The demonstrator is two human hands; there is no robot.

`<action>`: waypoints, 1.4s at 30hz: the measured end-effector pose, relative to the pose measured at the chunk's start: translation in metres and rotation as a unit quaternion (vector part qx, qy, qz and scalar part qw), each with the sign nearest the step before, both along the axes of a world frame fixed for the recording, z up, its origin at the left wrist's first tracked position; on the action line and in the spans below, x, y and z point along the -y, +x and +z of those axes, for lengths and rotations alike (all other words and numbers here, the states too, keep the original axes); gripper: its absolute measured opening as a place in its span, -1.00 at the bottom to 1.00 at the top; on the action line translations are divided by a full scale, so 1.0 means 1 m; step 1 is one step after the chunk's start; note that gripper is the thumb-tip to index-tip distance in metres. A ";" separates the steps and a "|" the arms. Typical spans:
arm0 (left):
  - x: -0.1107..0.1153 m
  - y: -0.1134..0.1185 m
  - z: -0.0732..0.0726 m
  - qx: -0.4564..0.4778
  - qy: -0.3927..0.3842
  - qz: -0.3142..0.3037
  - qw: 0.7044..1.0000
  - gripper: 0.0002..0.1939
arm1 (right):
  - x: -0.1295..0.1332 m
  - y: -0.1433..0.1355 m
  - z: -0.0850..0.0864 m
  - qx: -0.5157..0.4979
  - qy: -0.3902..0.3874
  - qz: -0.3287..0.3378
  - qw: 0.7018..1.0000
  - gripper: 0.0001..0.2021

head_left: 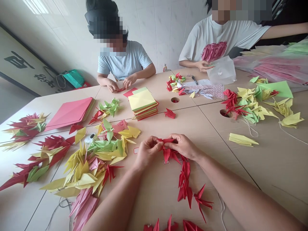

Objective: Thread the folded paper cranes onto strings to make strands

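Both my hands meet over the middle of the table, pinching a small folded red paper crane between thumbs and fingers. My left hand grips its left side and my right hand its right side. Just under my fingers lies another red crane. From there a row of red cranes trails toward me beside my right wrist. A single red crane rests apart from the row, and more red cranes show at the bottom edge.
Yellow, green and pink cranes are heaped left of my arm. Stacked square paper and large red sheets lie farther back. One person folds red paper; another holds a plastic bag. More cranes lie at right.
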State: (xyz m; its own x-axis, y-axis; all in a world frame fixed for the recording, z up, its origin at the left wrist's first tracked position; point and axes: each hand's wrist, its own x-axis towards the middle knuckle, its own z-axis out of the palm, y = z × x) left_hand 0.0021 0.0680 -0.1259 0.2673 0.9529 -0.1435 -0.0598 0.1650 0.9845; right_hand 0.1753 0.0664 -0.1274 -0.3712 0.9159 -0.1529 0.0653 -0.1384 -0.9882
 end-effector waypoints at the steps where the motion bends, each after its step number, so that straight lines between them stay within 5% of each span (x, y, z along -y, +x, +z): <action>1: 0.000 0.000 0.000 0.000 -0.005 0.003 1.000 -0.74 | 0.000 0.000 0.000 -0.002 0.004 -0.008 1.000 -0.71; 5: -0.002 -0.002 -0.002 0.033 -0.031 -0.008 0.999 -0.77 | 0.002 -0.003 0.000 -0.001 0.036 -0.047 0.998 -0.63; 13: -0.001 -0.001 -0.004 0.027 -0.003 -0.027 0.999 -0.75 | 0.005 -0.006 0.002 0.109 0.198 -0.056 0.973 -0.92; 18: -0.001 0.000 -0.007 0.004 0.017 -0.025 1.000 -0.76 | 0.006 -0.007 0.003 0.128 0.266 -0.060 0.954 -0.92; 29: 0.004 0.004 -0.005 -0.096 0.037 0.000 0.995 -0.84 | 0.009 -0.012 -0.001 0.201 0.315 -0.064 0.925 -0.89; 42: 0.002 0.003 0.005 -0.008 -0.009 -0.023 1.000 -0.83 | 0.009 -0.010 0.001 0.186 0.308 -0.056 0.931 -0.88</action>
